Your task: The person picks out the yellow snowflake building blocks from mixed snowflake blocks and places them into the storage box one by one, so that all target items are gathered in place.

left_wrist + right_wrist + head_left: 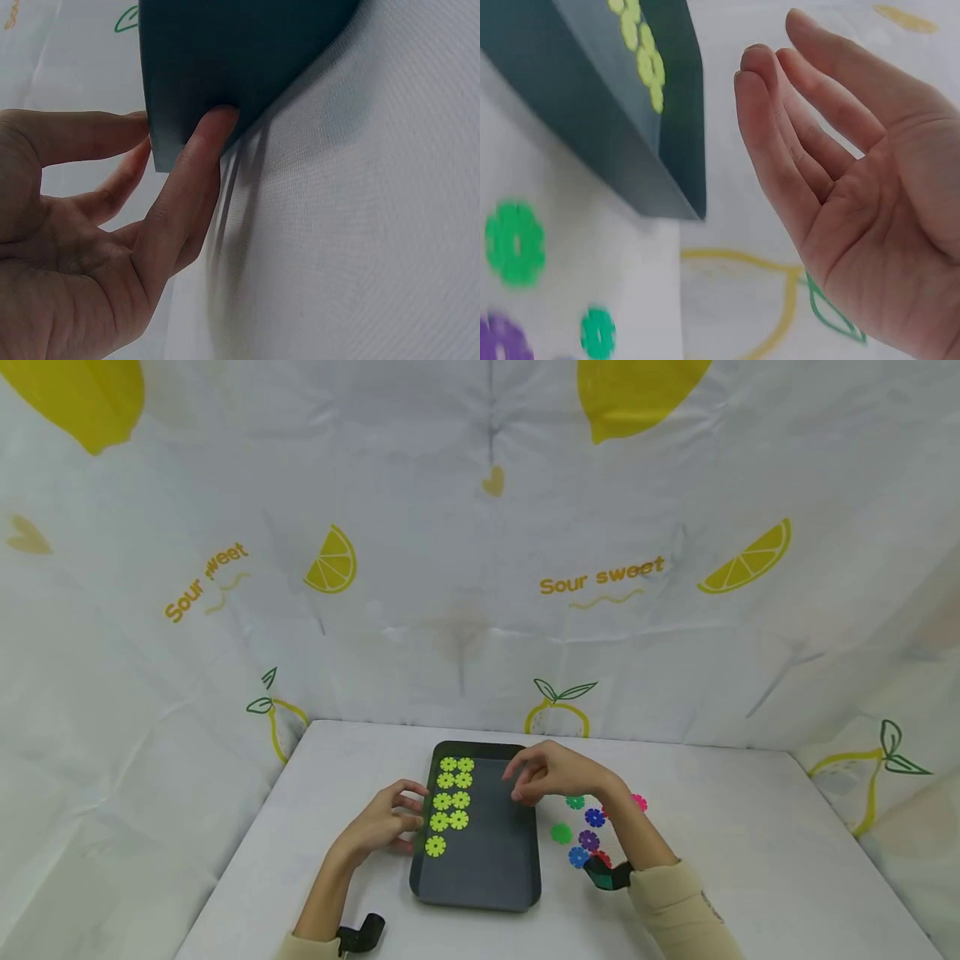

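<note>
In the head view a dark grey tray [480, 885] lies on the table, with several yellow-green notched plastic discs [460, 819] in two columns along its left side. My left hand [378, 822] is at the tray's left edge. In the left wrist view, the left fingertips [223, 116] touch the tray's outer wall [225, 52] and its rim. My right hand [558, 772] hovers over the tray's right edge, fingers loosely bent. Nothing shows between the right fingers [769, 112] in the right wrist view.
Loose notched discs in green [562, 833], blue [595, 817], purple [588, 841] and red or pink lie right of the tray, partly under the right forearm. A white lemon-print cloth [450, 660] hangs behind the white table [750, 843].
</note>
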A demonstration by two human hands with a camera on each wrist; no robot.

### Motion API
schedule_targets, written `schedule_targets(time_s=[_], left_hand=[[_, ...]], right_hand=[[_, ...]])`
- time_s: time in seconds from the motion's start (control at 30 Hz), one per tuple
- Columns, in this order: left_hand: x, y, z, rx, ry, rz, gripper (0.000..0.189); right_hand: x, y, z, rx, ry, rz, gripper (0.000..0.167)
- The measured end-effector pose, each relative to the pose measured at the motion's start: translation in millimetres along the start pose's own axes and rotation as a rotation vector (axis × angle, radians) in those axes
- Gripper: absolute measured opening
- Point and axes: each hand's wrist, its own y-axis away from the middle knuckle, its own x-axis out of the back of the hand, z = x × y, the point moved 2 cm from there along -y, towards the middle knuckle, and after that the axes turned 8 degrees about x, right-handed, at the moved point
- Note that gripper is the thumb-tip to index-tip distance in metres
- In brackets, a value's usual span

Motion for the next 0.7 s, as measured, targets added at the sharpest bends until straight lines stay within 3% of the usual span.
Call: schedule_targets(time_s=[0.33, 0.7], left_hand=[[-1.9, 1.3, 0.9, 0.004, -0.011, 0.004, 0.054], [-3.2, 1.6, 0.2, 0.008, -0.012, 0.017, 0.055]], right_hand=[[22.4, 64.8, 9.9, -0.022, 0.002, 0.063, 0.027], [25.0, 122.1, 19.1, -0.073, -0.017, 0.056, 0.033]])
